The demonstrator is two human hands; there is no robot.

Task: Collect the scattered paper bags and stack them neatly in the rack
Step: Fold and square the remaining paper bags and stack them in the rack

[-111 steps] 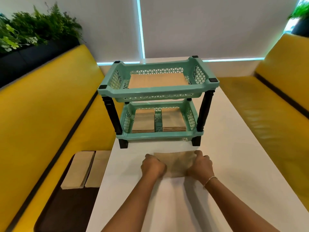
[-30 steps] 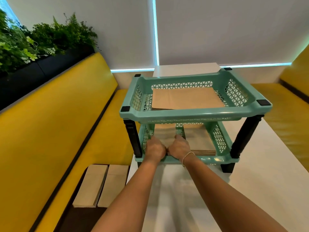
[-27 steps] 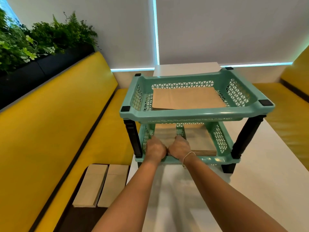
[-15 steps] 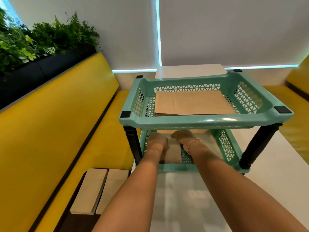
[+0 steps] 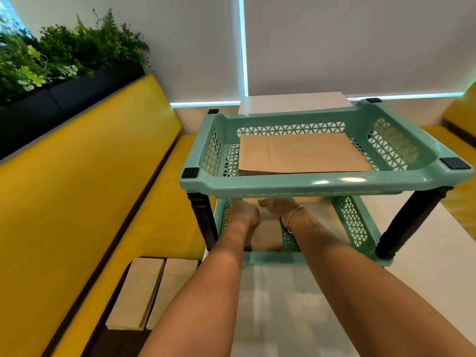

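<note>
From the head view, we reached both hands into the rack's [image 5: 319,185] lower shelf; left hand [image 5: 242,211] and right hand [image 5: 279,207] lay on the bags [image 5: 265,235], fingers hidden ahead under the upper shelf, so we could not tell their grip. We judged placing underway; next, withdrawing for the bags [image 5: 152,292] behind, on the bench.

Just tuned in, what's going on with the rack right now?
A person has both hands inside the lower tier of the mint-green plastic two-tier rack. The left hand and right hand are on the left-side stack of brown paper bags there; the upper tier hides the fingers, so the grip is unclear. A stack of larger brown bags lies in the top tier. Two more flat bag stacks wait on a dark tray on the yellow bench.
</note>
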